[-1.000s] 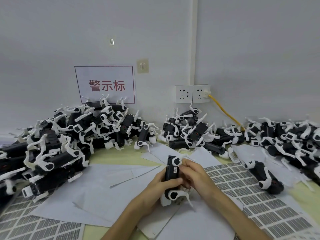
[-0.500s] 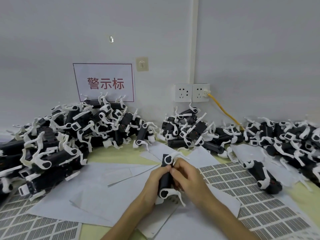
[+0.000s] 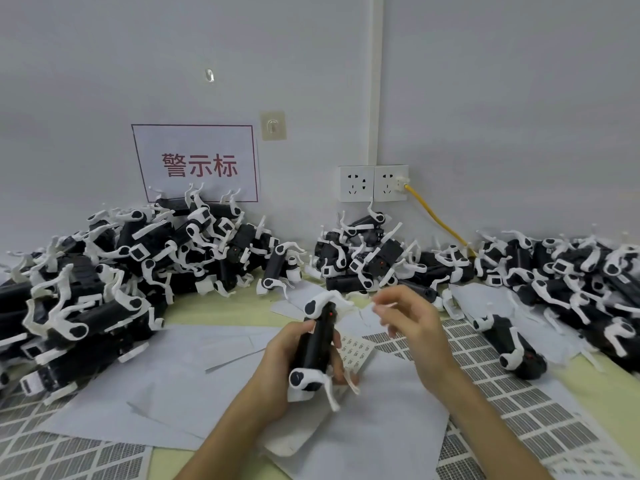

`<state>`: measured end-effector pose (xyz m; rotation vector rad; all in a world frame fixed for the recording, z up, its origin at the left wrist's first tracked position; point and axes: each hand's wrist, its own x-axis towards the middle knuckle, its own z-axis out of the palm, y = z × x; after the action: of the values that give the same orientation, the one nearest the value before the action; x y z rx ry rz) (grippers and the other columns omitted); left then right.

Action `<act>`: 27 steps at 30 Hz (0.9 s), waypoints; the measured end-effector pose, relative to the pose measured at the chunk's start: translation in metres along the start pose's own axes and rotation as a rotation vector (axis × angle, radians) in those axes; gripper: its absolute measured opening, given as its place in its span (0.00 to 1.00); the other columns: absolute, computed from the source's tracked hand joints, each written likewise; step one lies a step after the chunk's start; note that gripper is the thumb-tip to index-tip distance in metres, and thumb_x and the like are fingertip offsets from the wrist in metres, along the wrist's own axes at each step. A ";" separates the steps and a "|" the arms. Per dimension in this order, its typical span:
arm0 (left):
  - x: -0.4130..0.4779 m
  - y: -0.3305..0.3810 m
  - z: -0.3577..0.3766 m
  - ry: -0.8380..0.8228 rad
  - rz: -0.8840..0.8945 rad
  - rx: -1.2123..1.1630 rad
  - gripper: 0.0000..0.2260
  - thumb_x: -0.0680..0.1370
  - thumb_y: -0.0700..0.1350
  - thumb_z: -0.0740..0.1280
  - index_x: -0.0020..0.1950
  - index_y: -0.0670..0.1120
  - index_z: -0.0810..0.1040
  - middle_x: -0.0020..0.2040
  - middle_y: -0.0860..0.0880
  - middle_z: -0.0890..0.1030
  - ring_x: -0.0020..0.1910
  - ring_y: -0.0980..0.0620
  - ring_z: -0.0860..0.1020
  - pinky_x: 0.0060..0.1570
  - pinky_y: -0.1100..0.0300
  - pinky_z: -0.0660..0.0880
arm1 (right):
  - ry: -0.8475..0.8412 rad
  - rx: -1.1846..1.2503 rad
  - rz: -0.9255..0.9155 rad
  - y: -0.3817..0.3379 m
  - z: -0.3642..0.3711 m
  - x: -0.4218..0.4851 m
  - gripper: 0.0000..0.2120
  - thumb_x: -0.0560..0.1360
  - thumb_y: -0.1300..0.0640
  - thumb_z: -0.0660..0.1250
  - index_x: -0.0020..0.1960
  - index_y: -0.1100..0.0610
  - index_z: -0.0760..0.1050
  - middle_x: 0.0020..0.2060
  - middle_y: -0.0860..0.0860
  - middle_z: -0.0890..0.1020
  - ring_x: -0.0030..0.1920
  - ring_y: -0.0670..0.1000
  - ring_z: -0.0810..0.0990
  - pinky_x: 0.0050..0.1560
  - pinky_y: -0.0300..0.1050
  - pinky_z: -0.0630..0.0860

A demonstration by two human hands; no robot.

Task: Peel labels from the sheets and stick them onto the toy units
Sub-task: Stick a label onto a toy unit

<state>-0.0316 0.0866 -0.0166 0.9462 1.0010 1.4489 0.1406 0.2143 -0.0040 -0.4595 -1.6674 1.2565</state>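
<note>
While the left hand [image 3: 277,370] grips a glossy black cylindrical toy unit [image 3: 317,344] with curved white plastic limbs, roughly upright over the near middle of the bench [image 3: 214,310], right hand [image 3: 412,323] blurred beside it, grip indeterminate

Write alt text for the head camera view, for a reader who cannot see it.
A person's left hand grips a black-and-white toy unit over paper sheets, while the right hand hovers beside it, too blurred to confirm a label. Behind, piles of similar toys line the wall, and label sheets lie at the right.
</note>
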 end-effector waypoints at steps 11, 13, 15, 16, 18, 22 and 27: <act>0.008 0.009 0.003 -0.316 -0.213 -0.071 0.45 0.63 0.50 0.77 0.76 0.35 0.67 0.45 0.35 0.81 0.44 0.37 0.80 0.47 0.48 0.77 | -0.711 0.140 0.251 -0.009 -0.011 -0.004 0.22 0.75 0.56 0.69 0.68 0.53 0.78 0.58 0.59 0.80 0.55 0.53 0.79 0.48 0.44 0.76; 0.007 0.005 0.002 -0.422 -0.221 -0.118 0.38 0.71 0.50 0.75 0.76 0.36 0.69 0.54 0.36 0.78 0.48 0.36 0.82 0.52 0.45 0.78 | -0.708 0.081 0.242 -0.008 -0.010 -0.005 0.15 0.77 0.58 0.70 0.64 0.56 0.80 0.52 0.54 0.82 0.52 0.50 0.80 0.47 0.43 0.77; 0.006 0.004 -0.004 -0.463 -0.239 -0.064 0.32 0.81 0.56 0.67 0.77 0.35 0.69 0.61 0.34 0.79 0.54 0.35 0.82 0.55 0.43 0.80 | -0.641 0.085 0.254 -0.011 -0.012 -0.002 0.12 0.77 0.59 0.70 0.59 0.62 0.81 0.48 0.53 0.81 0.47 0.50 0.80 0.42 0.45 0.77; 0.008 0.006 -0.007 -0.382 -0.260 0.020 0.34 0.81 0.62 0.65 0.73 0.35 0.74 0.62 0.31 0.80 0.55 0.35 0.83 0.56 0.43 0.80 | -0.584 0.121 0.264 -0.013 -0.015 0.000 0.11 0.76 0.58 0.71 0.56 0.62 0.81 0.45 0.54 0.80 0.43 0.49 0.79 0.37 0.43 0.77; 0.008 0.010 -0.015 -0.142 -0.186 0.141 0.34 0.80 0.68 0.59 0.62 0.39 0.84 0.61 0.29 0.80 0.54 0.36 0.84 0.56 0.43 0.81 | -0.408 0.249 0.261 -0.018 -0.024 0.006 0.11 0.71 0.55 0.73 0.50 0.61 0.82 0.40 0.54 0.80 0.35 0.49 0.78 0.29 0.40 0.74; 0.012 0.016 -0.021 0.145 -0.006 -0.088 0.27 0.81 0.61 0.57 0.54 0.37 0.81 0.52 0.32 0.83 0.43 0.35 0.85 0.44 0.47 0.85 | 0.074 0.926 0.161 -0.022 -0.052 0.017 0.11 0.76 0.54 0.71 0.53 0.60 0.84 0.53 0.60 0.84 0.48 0.55 0.86 0.46 0.48 0.84; 0.017 0.013 -0.023 0.225 0.011 -0.099 0.26 0.85 0.58 0.55 0.54 0.37 0.80 0.49 0.34 0.84 0.43 0.36 0.85 0.46 0.47 0.85 | 0.297 1.000 0.088 -0.017 -0.071 0.022 0.23 0.80 0.53 0.65 0.73 0.60 0.72 0.67 0.57 0.80 0.66 0.60 0.81 0.67 0.57 0.76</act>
<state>-0.0589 0.1006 -0.0117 0.7288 1.0768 1.6249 0.1945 0.2610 0.0213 -0.0819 -0.6306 1.7895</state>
